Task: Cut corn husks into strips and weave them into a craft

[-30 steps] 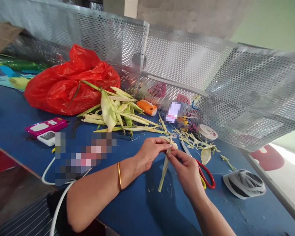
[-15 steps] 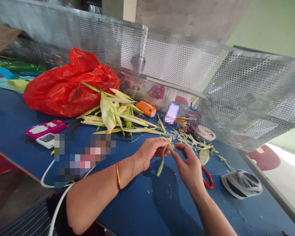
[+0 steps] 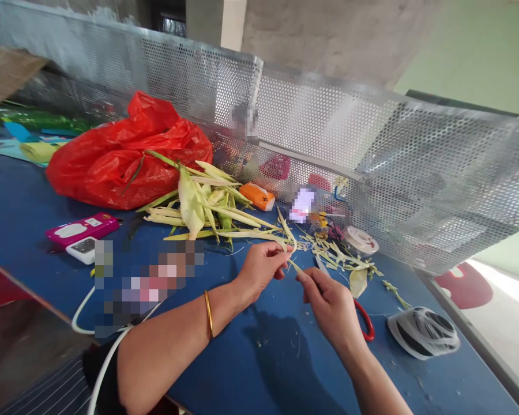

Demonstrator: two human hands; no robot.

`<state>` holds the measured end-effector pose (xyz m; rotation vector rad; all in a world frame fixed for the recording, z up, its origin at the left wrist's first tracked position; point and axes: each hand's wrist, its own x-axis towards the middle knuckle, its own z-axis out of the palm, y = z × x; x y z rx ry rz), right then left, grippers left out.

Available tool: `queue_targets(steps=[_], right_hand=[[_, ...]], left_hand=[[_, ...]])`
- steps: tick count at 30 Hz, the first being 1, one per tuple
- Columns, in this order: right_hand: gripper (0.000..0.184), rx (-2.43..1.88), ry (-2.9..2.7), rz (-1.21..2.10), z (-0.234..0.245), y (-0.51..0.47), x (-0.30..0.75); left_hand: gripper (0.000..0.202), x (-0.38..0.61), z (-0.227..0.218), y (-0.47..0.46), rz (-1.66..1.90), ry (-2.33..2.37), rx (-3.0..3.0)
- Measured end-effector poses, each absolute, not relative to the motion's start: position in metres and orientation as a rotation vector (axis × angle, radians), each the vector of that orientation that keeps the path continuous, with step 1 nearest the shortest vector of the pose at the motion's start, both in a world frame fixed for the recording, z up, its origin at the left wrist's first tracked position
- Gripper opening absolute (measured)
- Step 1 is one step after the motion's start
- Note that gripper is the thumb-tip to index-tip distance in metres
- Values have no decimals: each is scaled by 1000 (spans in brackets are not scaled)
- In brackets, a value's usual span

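Note:
My left hand (image 3: 263,266), below a gold bangle, pinches a pale green leaf strip (image 3: 292,262) between thumb and fingers. The strip's other end is pinched by my right hand (image 3: 328,300), so it stretches across the short gap between them. It looks like part of a corn husk. Just beyond my hands lies a pile of pale corn husks (image 3: 192,202), with several long leaves reaching toward my left hand. Small husk scraps (image 3: 339,253) are scattered past my right hand. Red-handled scissors (image 3: 365,320) lie partly hidden behind my right hand.
A red plastic bag (image 3: 125,167) stands at the back left by a perforated metal screen (image 3: 311,121). An orange packet (image 3: 257,197), a roll of tape (image 3: 361,239) and a wrapped black-and-white spool (image 3: 424,331) lie about the blue table (image 3: 225,357). A white cable (image 3: 106,363) crosses my left arm.
My hands have moved apart, my right one slightly down and away. The strip that dangled below my fingers is now stretched between both hands.

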<state>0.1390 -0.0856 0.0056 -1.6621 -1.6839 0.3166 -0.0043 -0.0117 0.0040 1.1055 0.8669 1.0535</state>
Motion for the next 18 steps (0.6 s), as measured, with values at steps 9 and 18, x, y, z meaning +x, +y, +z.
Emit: queue_targets(steps=[9,18], right_hand=[[42,-1640,-1603,171,9,-78,147],[26,-1262,-1029,987,13,-79,139]], left_hand=[[15,-3,0,-29,604,697,1431],[11,-3,5,-30,499,737,1454]])
